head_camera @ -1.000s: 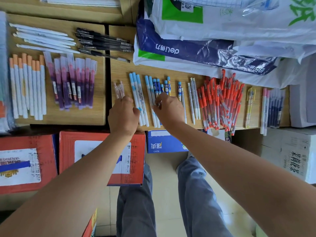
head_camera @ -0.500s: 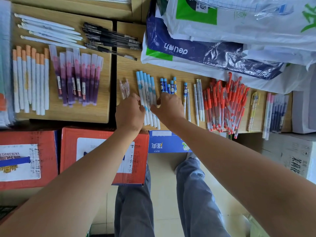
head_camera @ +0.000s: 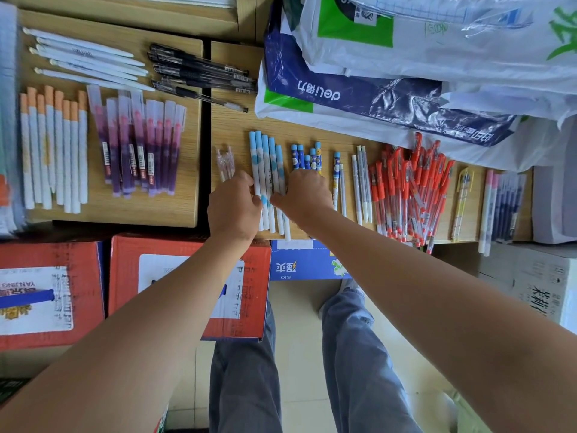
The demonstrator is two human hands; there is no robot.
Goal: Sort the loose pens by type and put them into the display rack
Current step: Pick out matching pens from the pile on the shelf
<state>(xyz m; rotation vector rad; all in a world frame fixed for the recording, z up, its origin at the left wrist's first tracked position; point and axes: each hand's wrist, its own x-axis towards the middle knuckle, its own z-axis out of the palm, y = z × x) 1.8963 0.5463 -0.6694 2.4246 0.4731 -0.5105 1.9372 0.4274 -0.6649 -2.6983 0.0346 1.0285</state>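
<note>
Several light-blue-and-white pens (head_camera: 263,157) lie side by side in a tight bunch on the wooden shelf (head_camera: 237,126). My left hand (head_camera: 234,204) grips the bunch from its left side with curled fingers. From the right, my right hand (head_camera: 301,195) grips the same bunch, thumb against the pens. Short dark-blue patterned pens (head_camera: 304,156) poke out above my right hand. A small clear pink bundle (head_camera: 225,160) lies just left of my left hand. No display rack shows in this view.
Red pens (head_camera: 409,189), thin white pens (head_camera: 362,182), a yellow pack (head_camera: 463,201) and navy pens (head_camera: 505,204) lie to the right. On the left board lie purple pens (head_camera: 140,151), orange-capped pens (head_camera: 53,151), white pens (head_camera: 87,60) and black pens (head_camera: 199,73). Plastic bags (head_camera: 406,57) fill the back.
The light-blue pens went from a loose spread to a tight bunch. My two hands came closer together, squeezing them from both sides.
</note>
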